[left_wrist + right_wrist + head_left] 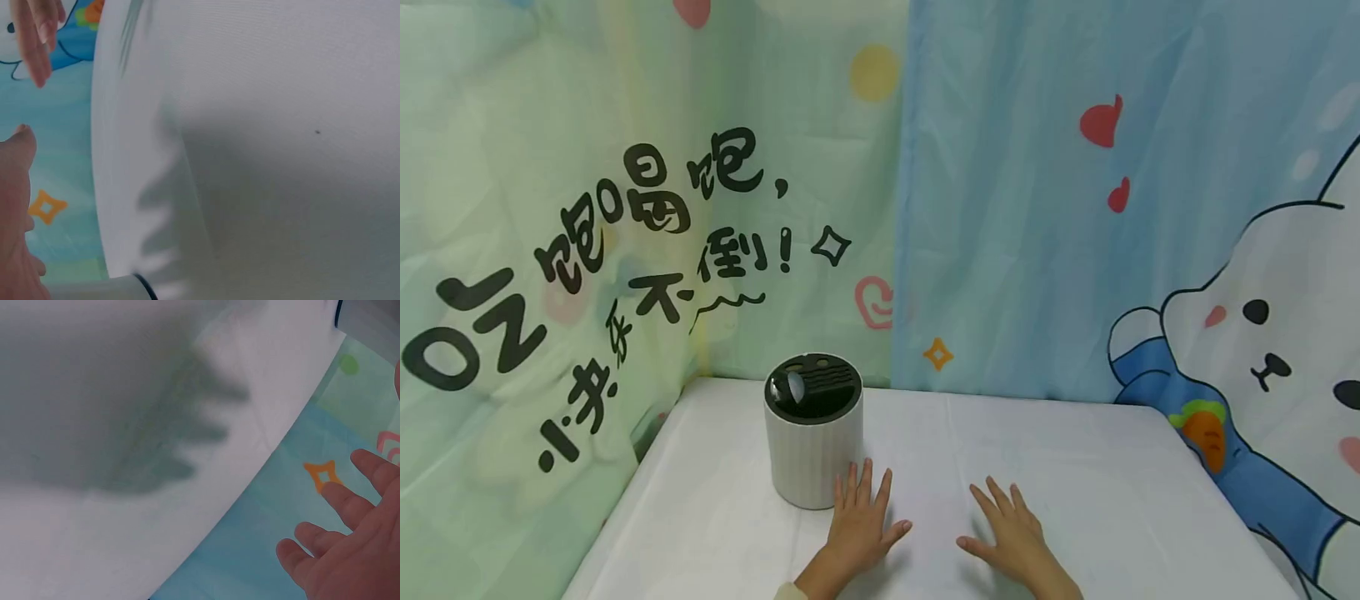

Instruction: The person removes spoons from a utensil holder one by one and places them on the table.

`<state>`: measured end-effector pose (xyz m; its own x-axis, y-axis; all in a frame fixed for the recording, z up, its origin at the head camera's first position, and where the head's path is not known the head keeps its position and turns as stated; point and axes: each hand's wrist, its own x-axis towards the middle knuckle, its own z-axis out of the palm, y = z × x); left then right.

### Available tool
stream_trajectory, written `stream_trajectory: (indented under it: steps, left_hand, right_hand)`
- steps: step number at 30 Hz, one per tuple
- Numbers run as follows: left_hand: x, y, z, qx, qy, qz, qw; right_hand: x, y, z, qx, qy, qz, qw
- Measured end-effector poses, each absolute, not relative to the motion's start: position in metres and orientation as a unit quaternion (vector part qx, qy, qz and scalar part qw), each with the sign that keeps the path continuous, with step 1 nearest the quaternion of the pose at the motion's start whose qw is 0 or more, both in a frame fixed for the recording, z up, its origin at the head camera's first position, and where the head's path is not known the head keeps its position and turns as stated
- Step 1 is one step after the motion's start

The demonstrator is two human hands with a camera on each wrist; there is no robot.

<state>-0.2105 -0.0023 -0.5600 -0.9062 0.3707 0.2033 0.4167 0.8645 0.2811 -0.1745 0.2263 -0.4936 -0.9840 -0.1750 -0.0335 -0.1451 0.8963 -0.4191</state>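
Observation:
On the white table stands a white ribbed cylindrical holder with a glossy black slotted top; its lower end shows at the bottom of the left wrist view. My left hand is held over the table just right of the holder, fingers spread and straight, fingertips overlapping its lower right side in the head view. Farther right, my right hand hovers with its fingers extended and thumb pointing left. Neither hand holds anything. In the right wrist view, the right hand's fingers are apart, and their shadow falls on the cloth.
A white cloth covers the table, with a faint crease running along it. Behind hangs a printed curtain, green with black lettering on the left, blue with a cartoon bear on the right. It meets the table's back edge.

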Motion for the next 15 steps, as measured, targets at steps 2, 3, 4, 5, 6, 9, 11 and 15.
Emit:
stream_trajectory:
  steps: [2,3,4,5,6,9,11,15]
  left_hand:
    - [-0.207,-0.004,-0.549,-0.2,-0.964,-0.167,0.057]
    - [-0.206,-0.005,-0.546,-0.199,-0.964,-0.168,0.053]
    - [-0.207,-0.005,-0.545,-0.2,-0.964,-0.167,0.053]
    - [-0.2,-0.006,-0.526,-0.199,-0.963,-0.18,0.037]
    - [-0.201,-0.007,-0.524,-0.199,-0.963,-0.175,0.036]
    - [-0.2,-0.008,-0.517,-0.218,-0.959,-0.172,0.051]
    - [-0.199,-0.01,-0.509,-0.243,-0.951,-0.182,0.062]
    - [-0.201,-0.017,-0.482,-0.31,-0.916,-0.242,0.077]
  right_hand:
    - [-0.175,0.225,-0.493,-0.083,0.973,-0.213,0.037]
    - [-0.175,0.224,-0.493,-0.084,0.972,-0.214,0.039]
    - [-0.175,0.223,-0.492,-0.085,0.972,-0.214,0.04]
    - [-0.176,0.223,-0.491,-0.086,0.972,-0.215,0.043]
    - [-0.176,0.222,-0.491,-0.087,0.972,-0.215,0.045]
    - [-0.177,0.22,-0.49,-0.087,0.973,-0.21,0.049]
    - [-0.177,0.218,-0.49,-0.086,0.974,-0.205,0.049]
    - [-0.176,0.216,-0.49,-0.084,0.974,-0.203,0.049]
